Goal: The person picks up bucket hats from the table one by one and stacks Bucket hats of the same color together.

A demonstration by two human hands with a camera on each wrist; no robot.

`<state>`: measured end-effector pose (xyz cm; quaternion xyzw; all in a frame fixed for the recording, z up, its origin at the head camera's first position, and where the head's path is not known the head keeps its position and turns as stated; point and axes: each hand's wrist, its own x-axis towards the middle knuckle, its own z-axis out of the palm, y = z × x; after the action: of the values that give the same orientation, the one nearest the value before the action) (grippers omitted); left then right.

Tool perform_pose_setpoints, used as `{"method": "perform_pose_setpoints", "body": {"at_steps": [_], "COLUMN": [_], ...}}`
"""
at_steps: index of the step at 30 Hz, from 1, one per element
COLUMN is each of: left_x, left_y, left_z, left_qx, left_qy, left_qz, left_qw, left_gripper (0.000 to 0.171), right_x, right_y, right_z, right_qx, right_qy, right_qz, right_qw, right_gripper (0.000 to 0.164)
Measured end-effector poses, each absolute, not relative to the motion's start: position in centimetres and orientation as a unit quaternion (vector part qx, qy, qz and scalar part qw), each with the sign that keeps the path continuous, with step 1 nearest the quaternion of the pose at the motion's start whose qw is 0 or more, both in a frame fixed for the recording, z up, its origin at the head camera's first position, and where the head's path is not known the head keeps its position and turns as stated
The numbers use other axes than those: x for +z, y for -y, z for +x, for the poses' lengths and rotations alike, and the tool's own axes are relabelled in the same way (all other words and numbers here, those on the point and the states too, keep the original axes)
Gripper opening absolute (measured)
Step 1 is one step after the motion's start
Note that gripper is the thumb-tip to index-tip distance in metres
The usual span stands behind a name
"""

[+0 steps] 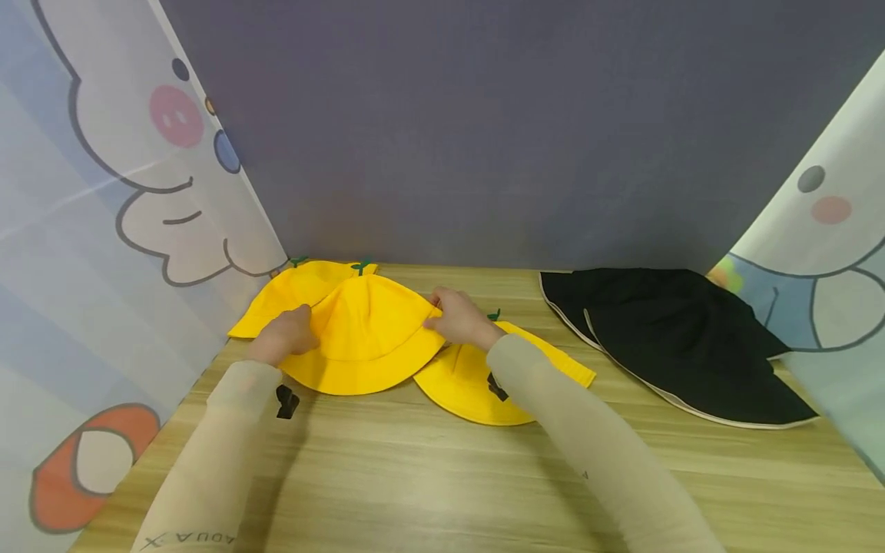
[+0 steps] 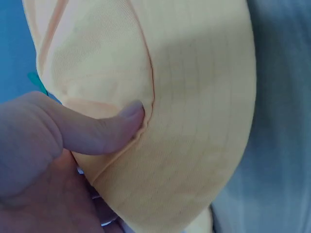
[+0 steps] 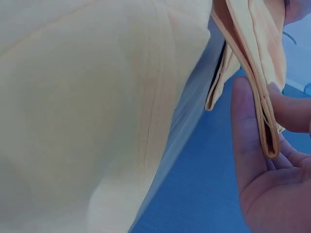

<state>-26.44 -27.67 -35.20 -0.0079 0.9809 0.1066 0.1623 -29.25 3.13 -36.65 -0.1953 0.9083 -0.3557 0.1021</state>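
Observation:
A yellow bucket hat (image 1: 366,322) with a small green sprout on top is held between both hands. At its left side my left hand (image 1: 285,336) grips the edge; in the left wrist view the thumb presses on the seam between crown and brim of this hat (image 2: 194,97), other fingers behind it. My right hand (image 1: 459,319) pinches the right edge, and the right wrist view shows the folded brim (image 3: 265,111) between thumb and fingers. Behind on the left lies another yellow hat (image 1: 297,288), partly covered. A third yellow hat (image 1: 470,384) lies under the right forearm.
Two overlapping black hats (image 1: 684,338) with pale edging lie at the right on the wooden table (image 1: 401,476). A grey panel (image 1: 442,130) rises behind, and cartoon-printed sheets (image 1: 104,269) flank the table on both sides.

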Motion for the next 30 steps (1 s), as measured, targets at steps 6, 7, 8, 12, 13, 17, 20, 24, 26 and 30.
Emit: {"method": "perform_pose_setpoints", "body": {"at_steps": [6, 7, 8, 12, 13, 17, 20, 24, 26, 30], "left_x": [-33.3, -33.1, -32.9, -32.5, -32.4, -32.5, -32.6, -32.4, -32.1, -32.1], "left_y": [27.3, 27.1, 27.0, 26.7, 26.6, 26.1, 25.5, 24.1, 23.4, 21.9], "left_z": [-26.5, -26.5, -26.4, -26.2, -26.2, -26.0, -26.0, -25.9, -25.9, -26.2], "left_qx": [0.123, 0.127, 0.135, 0.164, 0.173, 0.205, 0.221, 0.236, 0.241, 0.246], "left_qy": [-0.981, -0.980, -0.980, -0.977, -0.976, -0.970, -0.965, -0.961, -0.959, -0.956], "left_qz": [0.022, 0.021, 0.022, 0.035, 0.041, 0.064, 0.078, 0.092, 0.102, 0.120], "left_qw": [0.149, 0.150, 0.147, 0.129, 0.124, 0.117, 0.117, 0.115, 0.112, 0.109], "left_gripper": [0.067, 0.069, 0.071, 0.070, 0.068, 0.063, 0.062, 0.059, 0.057, 0.052], "right_x": [-36.3, -36.3, -36.3, -36.0, -35.9, -35.6, -35.6, -35.4, -35.3, -35.3], "right_y": [-5.1, -5.5, -5.8, -7.1, -7.5, -8.8, -9.9, -11.6, -12.5, -14.3], "right_z": [-29.3, -29.3, -29.3, -29.2, -29.1, -28.9, -28.8, -28.5, -28.2, -27.8], "right_qx": [-0.389, -0.394, -0.403, -0.423, -0.428, -0.431, -0.425, -0.425, -0.431, -0.438], "right_qy": [-0.900, -0.898, -0.895, -0.887, -0.885, -0.886, -0.892, -0.893, -0.890, -0.887], "right_qz": [-0.174, -0.171, -0.168, -0.157, -0.155, -0.142, -0.128, -0.110, -0.105, -0.092], "right_qw": [0.092, 0.092, 0.095, 0.095, 0.096, 0.093, 0.090, 0.100, 0.105, 0.110], "right_gripper": [0.027, 0.026, 0.026, 0.028, 0.028, 0.029, 0.032, 0.036, 0.036, 0.037]}}
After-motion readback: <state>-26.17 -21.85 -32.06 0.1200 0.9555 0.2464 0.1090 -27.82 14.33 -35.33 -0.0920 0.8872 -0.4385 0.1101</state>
